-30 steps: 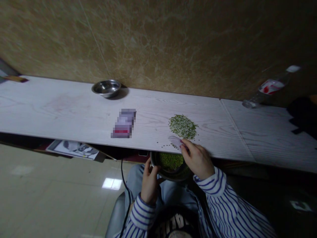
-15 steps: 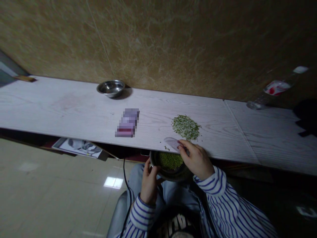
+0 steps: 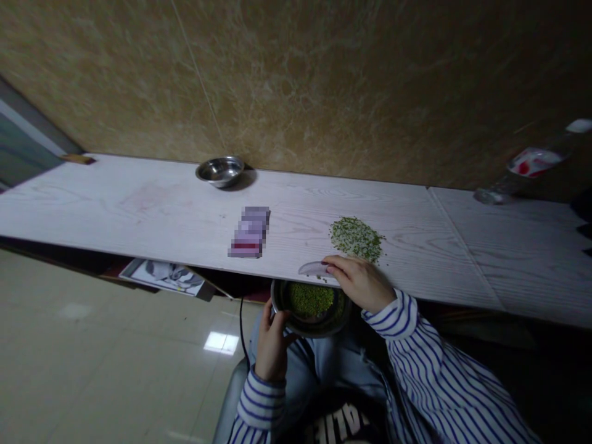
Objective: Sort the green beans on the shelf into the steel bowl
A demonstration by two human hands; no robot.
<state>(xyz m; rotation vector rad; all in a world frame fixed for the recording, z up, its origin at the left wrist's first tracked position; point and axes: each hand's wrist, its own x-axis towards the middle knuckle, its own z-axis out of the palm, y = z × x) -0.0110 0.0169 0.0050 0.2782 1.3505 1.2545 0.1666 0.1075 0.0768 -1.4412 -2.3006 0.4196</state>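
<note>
My left hand [image 3: 272, 345] grips the left rim of a round metal bowl [image 3: 340, 324], held just below the table's front edge above my lap. Green mung beans [image 3: 311, 300] cover part of its bottom. A thin, pale translucent scraper [image 3: 312, 269] with a rounded edge is pinched in my right hand [image 3: 363, 282]. It lies low over the table near the front edge, and a few loose beans are beside it. Behind my right hand, a pile of small green beans [image 3: 356, 239] is spread on the table, with whitish patches showing among them.
On the white wood-grain table [image 3: 296, 209] stand a small empty steel bowl [image 3: 221, 171] at the back and a blurred-out phone-like object [image 3: 250, 232]. A clear plastic bottle [image 3: 531, 163] is at the right. Under the table, an open drawer [image 3: 161, 275] sticks out at left.
The scraper has moved left and closer to the table's edge, now lying flatter. The bowl has shifted slightly left with my left hand. The whole view has turned a little.
</note>
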